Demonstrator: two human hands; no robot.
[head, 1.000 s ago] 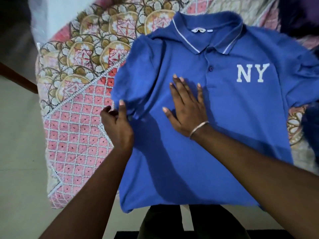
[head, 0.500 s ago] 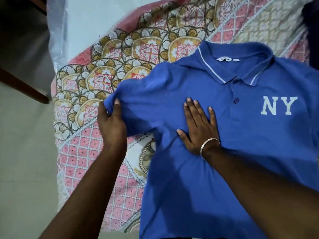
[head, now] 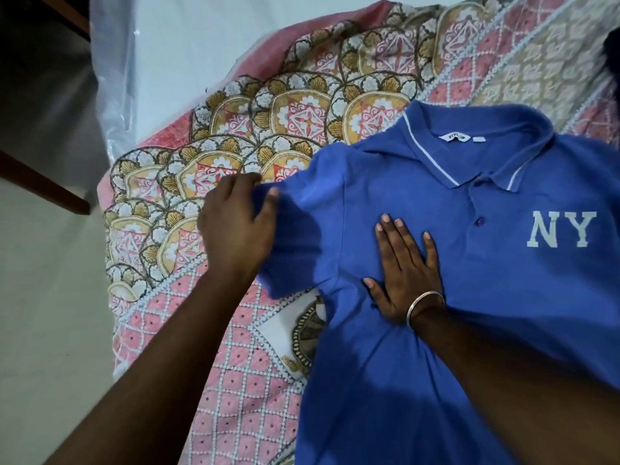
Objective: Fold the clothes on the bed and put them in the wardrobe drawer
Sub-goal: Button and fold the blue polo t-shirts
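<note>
A blue polo shirt [head: 469, 250] with a white-striped collar and white "NY" letters lies face up on the bed, collar away from me. My left hand [head: 236, 226] pinches the end of the shirt's left-side sleeve, thumb on top, and holds it stretched out to the left over the bedspread. My right hand [head: 406, 273], a metal bangle on its wrist, lies flat with fingers spread on the shirt's chest, just left of the button placket. The shirt's right side and hem run out of view.
The bed is covered by a patterned pink, gold and white bedspread [head: 235, 380]. A white plastic-wrapped mattress corner [head: 188, 62] shows at the upper left. Pale floor [head: 43, 330] and a dark wooden furniture leg [head: 43, 182] lie left of the bed. Something dark [head: 612, 52] sits at the top right.
My left hand has drawn the sleeve outward to the left and flattened it. My right hand has stayed pressed on the chest. The view has shifted so the shirt sits lower and further right.
</note>
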